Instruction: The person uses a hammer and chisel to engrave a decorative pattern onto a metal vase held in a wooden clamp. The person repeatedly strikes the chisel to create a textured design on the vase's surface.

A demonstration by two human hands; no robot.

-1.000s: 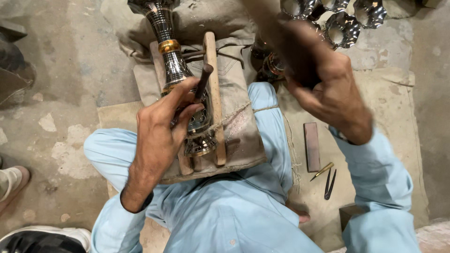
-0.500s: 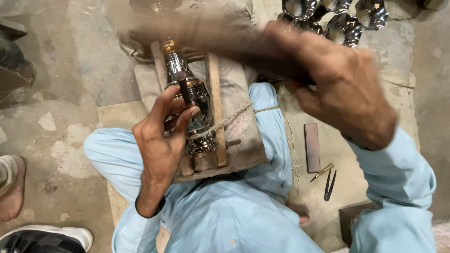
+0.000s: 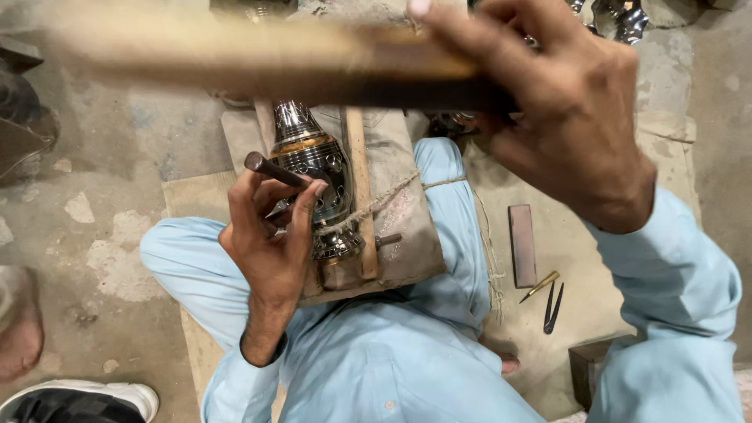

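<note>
We see the left hand (image 3: 270,235) curled tight round one dark punch (image 3: 274,169), its tip slanting right and down onto the single metal vase (image 3: 317,184). The vase lies on the wooden cradle (image 3: 359,188) at centre, long axis running near to far. The right hand (image 3: 572,117) is closed on one blurred stick (image 3: 258,66), lying left to right.
</note>
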